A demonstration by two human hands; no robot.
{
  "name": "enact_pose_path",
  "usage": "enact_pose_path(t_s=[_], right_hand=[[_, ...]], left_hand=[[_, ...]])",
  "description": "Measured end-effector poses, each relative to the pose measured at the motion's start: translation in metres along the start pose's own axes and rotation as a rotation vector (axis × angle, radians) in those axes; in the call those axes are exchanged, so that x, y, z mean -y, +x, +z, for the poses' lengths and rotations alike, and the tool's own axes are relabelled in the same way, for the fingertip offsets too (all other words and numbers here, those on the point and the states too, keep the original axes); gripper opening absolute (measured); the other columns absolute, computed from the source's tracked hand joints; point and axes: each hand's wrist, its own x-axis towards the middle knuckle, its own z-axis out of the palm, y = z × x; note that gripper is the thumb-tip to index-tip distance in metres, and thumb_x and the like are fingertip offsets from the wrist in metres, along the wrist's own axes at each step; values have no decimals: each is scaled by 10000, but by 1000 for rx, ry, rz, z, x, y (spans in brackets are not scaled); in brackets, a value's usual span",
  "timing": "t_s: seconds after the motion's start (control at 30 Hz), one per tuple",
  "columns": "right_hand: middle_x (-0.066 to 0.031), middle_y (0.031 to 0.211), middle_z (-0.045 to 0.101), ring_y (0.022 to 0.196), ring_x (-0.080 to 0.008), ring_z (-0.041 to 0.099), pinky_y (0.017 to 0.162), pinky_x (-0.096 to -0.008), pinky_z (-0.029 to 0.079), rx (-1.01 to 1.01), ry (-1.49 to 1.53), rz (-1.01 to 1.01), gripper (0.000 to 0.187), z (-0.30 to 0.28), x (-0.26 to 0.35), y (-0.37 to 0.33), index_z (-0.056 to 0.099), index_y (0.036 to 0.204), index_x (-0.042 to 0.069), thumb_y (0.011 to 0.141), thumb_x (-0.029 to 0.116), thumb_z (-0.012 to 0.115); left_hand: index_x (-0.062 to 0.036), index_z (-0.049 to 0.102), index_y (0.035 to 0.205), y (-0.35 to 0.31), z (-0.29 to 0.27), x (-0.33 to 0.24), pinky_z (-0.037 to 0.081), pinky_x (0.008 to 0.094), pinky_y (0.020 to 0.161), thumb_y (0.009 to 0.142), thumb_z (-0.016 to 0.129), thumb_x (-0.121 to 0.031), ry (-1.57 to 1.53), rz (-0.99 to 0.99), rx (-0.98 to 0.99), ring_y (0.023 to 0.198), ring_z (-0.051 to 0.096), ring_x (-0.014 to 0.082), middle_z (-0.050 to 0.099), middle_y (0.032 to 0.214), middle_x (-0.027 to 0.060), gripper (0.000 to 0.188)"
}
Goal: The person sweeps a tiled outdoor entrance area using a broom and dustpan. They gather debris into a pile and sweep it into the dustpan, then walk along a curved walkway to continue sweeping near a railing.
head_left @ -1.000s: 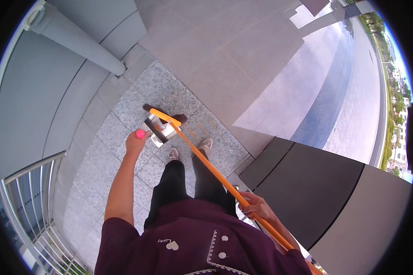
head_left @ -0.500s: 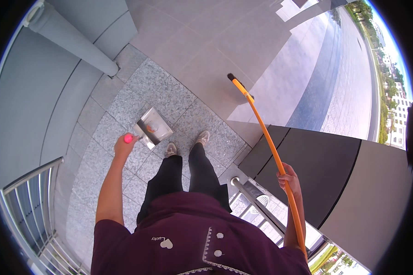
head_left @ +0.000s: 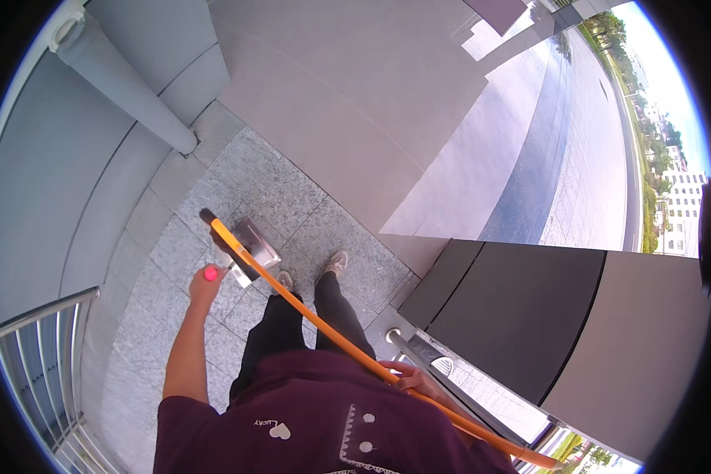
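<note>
My left hand [head_left: 202, 287] is closed round the pink-ended handle of a metal dustpan [head_left: 259, 240], which is low over or on the granite paving beside my feet; whether it touches the ground I cannot tell. My right hand [head_left: 411, 381], in front of my waist, grips the long orange pole of a broom [head_left: 321, 322]. The pole slants from the lower right up to the left. Its dark-bristled head lies across the dustpan, covering much of the pan's left side, so what is inside cannot be made out.
Grey panelled walls with a pipe [head_left: 134, 85] rise at the left, above a metal railing [head_left: 49, 316]. To the right are a dark panelled wall [head_left: 504, 304] and a metal handrail [head_left: 430, 367]. Smooth grey tiles [head_left: 324, 87] lie ahead, partly sunlit.
The broom has swung left and toward me, its head going from the grey tiles to the dustpan. My right hand has come in to my waist. The dustpan has shifted slightly.
</note>
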Motion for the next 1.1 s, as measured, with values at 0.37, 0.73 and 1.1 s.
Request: enact_pose_path(t_s=[0.37, 0.73, 1.1], right_hand=[[-92, 742, 527, 453, -79, 436, 355, -172, 341, -275, -386, -371, 597, -13, 160, -1, 436, 1217, 68, 647, -93, 507], [-113, 796, 524, 442, -74, 406, 357, -169, 305, -122, -395, 31, 596, 31, 92, 63, 426, 1227, 98, 676, -120, 491], [-77, 813, 511, 490, -62, 431, 389, -193, 354, 174, -666, 231, 648, 98, 115, 57, 313, 1292, -4, 685, -66, 530]], left_hand=[[-175, 626, 794, -59, -34, 54, 457, 340, 708, 719, 658, -426, -64, -154, -45, 790, 605, 233, 639, 802, 36, 264], [-108, 626, 829, -124, -22, 143, 458, 369, 661, 720, 659, -398, -300, -351, -210, 752, 604, 288, 633, 784, 116, 312], [-39, 604, 814, -173, 7, 241, 429, 280, 579, 754, 662, -188, -390, -248, -387, 604, 513, 138, 576, 670, 42, 171]])
